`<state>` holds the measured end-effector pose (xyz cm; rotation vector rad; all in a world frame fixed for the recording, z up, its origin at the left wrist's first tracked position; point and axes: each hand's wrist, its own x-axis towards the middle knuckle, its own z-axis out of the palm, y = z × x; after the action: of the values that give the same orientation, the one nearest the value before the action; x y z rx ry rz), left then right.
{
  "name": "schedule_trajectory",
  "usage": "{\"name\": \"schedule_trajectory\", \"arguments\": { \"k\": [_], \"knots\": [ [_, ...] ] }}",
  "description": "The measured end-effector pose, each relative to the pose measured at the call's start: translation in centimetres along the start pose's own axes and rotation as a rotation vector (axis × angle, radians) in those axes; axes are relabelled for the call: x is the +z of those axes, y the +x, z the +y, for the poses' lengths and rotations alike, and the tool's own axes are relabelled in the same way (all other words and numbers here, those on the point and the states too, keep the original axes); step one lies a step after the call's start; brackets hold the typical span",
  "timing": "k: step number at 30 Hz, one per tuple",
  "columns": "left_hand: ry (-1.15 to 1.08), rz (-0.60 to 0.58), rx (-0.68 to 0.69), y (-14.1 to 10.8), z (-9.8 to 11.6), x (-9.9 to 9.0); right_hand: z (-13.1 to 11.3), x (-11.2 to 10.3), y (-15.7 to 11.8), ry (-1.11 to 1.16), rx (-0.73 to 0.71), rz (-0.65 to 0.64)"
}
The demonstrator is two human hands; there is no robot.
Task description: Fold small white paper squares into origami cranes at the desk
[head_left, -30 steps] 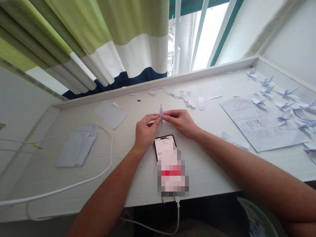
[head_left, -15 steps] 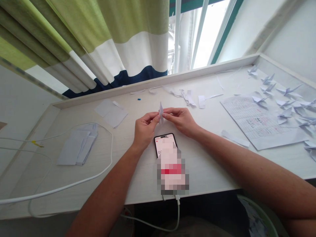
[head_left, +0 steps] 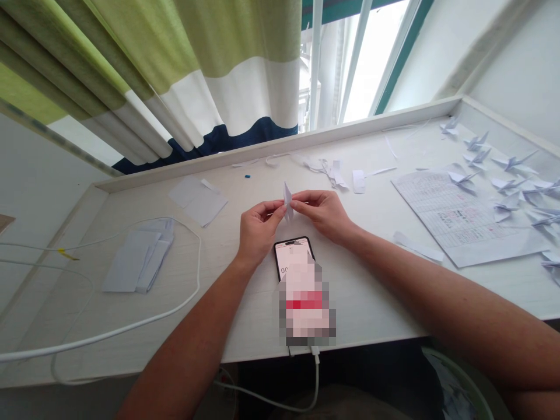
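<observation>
A small folded piece of white paper (head_left: 287, 192) stands upright between my hands, its pointed tip up. My left hand (head_left: 261, 227) pinches it from the left with thumb and fingers. From the right, my right hand (head_left: 321, 213) pinches the same folded paper. The fingertips cover its middle, so the folds there are hidden. Just below my hands a phone (head_left: 284, 254) lies face up on the white desk (head_left: 227, 326), its lower part blurred out.
Several folded paper cranes (head_left: 507, 207) lie at the right, some on a written sheet (head_left: 429, 210). Paper scraps (head_left: 335, 175) are scattered behind my hands. Stacked paper (head_left: 133, 259) and loose paper sheets (head_left: 199, 204) lie left, near a white cable (head_left: 199, 256). A bin (head_left: 464, 379) stands below.
Both hands keep their pinch on the folded paper. The paper appears turned slightly, with a little more of its face showing. The whole view has shifted very slightly.
</observation>
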<state>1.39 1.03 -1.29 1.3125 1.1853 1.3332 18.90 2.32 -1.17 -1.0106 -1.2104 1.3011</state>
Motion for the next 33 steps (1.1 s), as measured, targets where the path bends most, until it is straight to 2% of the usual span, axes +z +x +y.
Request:
{"name": "schedule_trajectory", "arguments": {
  "k": [9, 13, 17, 24, 33],
  "knots": [
    [0.047, 0.026, 0.077, -0.17, 0.15, -0.01, -0.37, 0.55, -0.11, 0.076, -0.055, 0.042],
    [0.076, 0.036, 0.101, -0.35, 0.44, 0.13, -0.2, 0.6, -0.1, 0.088, -0.072, 0.022],
    [0.021, 0.022, 0.037, -0.38, 0.54, 0.29, 0.05, 0.56, -0.02, 0.074, -0.079, 0.016],
    [-0.123, -0.072, -0.17, 0.01, 0.67, -0.04, -0.11, 0.6, -0.19, 0.073, -0.1, 0.026],
    [-0.047, -0.071, -0.079, -0.16, 0.86, -0.05, -0.25, 0.53, -0.35, 0.052, -0.076, -0.015]
  ]
}}
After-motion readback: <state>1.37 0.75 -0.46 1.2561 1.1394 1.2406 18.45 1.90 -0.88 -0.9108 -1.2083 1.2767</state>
